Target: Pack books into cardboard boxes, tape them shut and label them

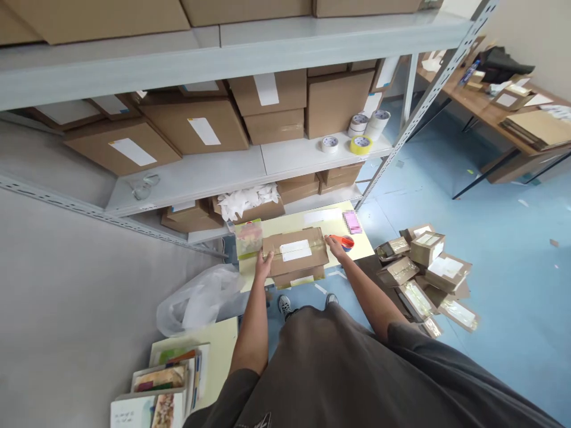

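Observation:
A flat cardboard box (pixel 317 254) with a white label and clear tape across its top lies on the pale yellow table (pixel 363 242). My left hand (pixel 264 265) grips its left edge, the thumb on top and the other fingers partly hidden. At the box's right end, my right hand (pixel 336 248) is closed around the handle of an orange tape dispenser (pixel 346 242). Another piece of cardboard (pixel 285 279) with a label sticks out under the box's near side. A clear plastic sleeve with a green edge (pixel 248 239) lies left of the box.
A metal shelf (pixel 241 173) with cartons and tape rolls (pixel 360 144) stands ahead. Packed boxes (pixel 404 270) are heaped on the floor at right. A plastic bag (pixel 200 300) and books (pixel 163 380) are at left. A pink item (pixel 352 222) lies on the table's far right.

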`<state>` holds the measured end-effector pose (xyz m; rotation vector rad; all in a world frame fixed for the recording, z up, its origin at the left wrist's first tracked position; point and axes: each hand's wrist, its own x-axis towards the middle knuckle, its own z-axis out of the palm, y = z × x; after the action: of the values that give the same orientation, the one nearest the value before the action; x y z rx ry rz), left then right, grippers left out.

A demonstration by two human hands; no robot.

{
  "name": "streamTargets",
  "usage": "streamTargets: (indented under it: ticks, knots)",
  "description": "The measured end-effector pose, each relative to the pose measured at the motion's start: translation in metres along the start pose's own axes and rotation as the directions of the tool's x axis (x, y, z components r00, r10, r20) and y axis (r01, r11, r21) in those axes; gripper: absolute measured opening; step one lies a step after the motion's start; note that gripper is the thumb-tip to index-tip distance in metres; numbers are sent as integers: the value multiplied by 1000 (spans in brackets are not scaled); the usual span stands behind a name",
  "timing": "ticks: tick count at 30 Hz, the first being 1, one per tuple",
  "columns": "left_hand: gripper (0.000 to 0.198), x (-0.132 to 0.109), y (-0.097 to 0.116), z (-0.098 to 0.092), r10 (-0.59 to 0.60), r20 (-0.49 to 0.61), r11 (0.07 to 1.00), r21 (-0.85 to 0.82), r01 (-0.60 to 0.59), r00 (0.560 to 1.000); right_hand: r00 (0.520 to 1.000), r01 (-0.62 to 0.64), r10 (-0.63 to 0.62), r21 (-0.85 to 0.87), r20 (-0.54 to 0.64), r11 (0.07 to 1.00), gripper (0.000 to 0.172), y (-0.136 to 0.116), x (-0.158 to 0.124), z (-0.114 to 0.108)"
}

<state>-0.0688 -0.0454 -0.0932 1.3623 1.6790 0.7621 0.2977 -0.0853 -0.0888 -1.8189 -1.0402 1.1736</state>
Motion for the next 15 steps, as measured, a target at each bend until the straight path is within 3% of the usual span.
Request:
streamTargets:
  ticks: [3,7,10,15]
  knots:
    - [60,-7,0,-2,-42,-13,999,-29,42,999,993,-28,3,-214,-118,976,42,21,15,-33]
    - [64,-20,0,-1,-162,-51,987,4,163,985,1000,-7,9,-461,0,888,29,52,34,-64]
    - [69,-26,2,5,-225,-65,974,-1,225,972,996,-6,49,-491,75,871,26,72,43,-69]
    - [73,-29,7,22,-197,-76,980,-33,195,977,987,-61,129,-514,98,856,30,90,52,-65]
